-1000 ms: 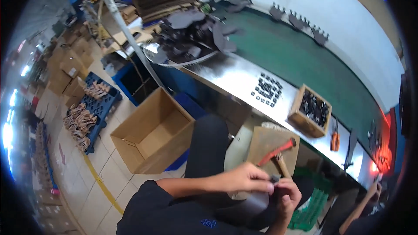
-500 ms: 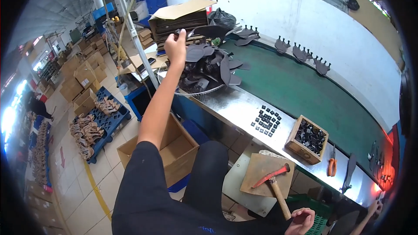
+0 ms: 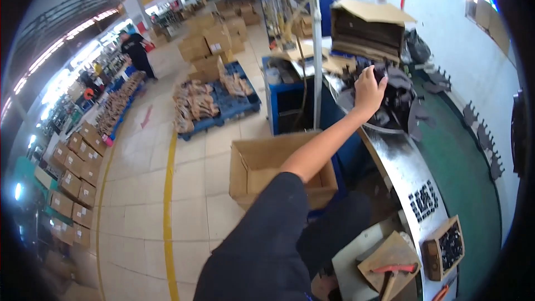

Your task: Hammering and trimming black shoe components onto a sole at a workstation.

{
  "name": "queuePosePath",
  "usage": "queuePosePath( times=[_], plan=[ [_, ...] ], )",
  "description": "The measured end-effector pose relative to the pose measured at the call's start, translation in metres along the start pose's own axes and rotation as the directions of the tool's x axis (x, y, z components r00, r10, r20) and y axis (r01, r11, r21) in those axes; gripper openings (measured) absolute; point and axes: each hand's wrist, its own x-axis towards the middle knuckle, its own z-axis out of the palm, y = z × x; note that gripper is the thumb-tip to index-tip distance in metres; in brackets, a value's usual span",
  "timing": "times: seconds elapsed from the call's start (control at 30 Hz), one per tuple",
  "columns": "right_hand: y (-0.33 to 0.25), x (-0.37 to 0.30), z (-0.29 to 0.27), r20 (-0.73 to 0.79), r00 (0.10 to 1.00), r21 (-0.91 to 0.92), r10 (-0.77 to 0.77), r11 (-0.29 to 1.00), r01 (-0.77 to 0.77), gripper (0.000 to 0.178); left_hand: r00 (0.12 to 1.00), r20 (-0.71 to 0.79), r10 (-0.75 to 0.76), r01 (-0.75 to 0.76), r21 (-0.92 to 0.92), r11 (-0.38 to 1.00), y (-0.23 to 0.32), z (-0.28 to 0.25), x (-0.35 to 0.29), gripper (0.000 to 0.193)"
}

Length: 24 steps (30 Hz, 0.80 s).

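Observation:
My left hand (image 3: pixel 368 93) reaches to the rim of a round wire basket (image 3: pixel 383 130) heaped with dark grey, flat, sole-shaped pieces (image 3: pixel 399 79). Its thumb and forefinger are apart, with dark pieces behind them; I see nothing gripped. My right hand is out of the picture. Low on the right, a hammer (image 3: pixel 393 269) with a red head and wooden handle lies on a square brown board (image 3: pixel 370 270). Small black pieces (image 3: pixel 424 200) lie in rows on the metal ledge (image 3: pixel 402 159), beyond a wooden box (image 3: pixel 432 256) filled with similar bits.
A deep open carton (image 3: pixel 239 175) stands on the floor under my forearm. Past the basket rises a metal post (image 3: pixel 317 50). A green belt (image 3: pixel 454 167) runs along the wall, with pegged dark pieces (image 3: pixel 484 134) beside it. A blue pallet (image 3: pixel 253 97) bears tan shoe-like items. A person (image 3: pixel 137 56) stands farther off.
My view has swung left, so the basket and ledge sit farther right. My left hand has lowered onto the basket's near side, its fingers now apart. My right hand has left the picture.

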Motion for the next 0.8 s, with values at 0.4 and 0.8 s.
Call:
queuePosePath(
  times=[0.4, 0.8],
  plan=[
    [0.045, -0.035, -0.082, -0.127, 0.991, 0.308, 0.045, 0.951, -0.003, 0.042, -0.623, 0.561, -0.545, 0.778, 0.368, -0.51, -0.156, -0.188, -0.588, 0.049],
    [0.073, -0.052, -0.059, -0.265, 0.964, 0.397, -0.012, 0.91, 0.121, 0.024, -0.553, 0.535, -0.639, 0.814, 0.183, -0.551, -0.078, -0.208, -0.578, 0.05]
  ],
)
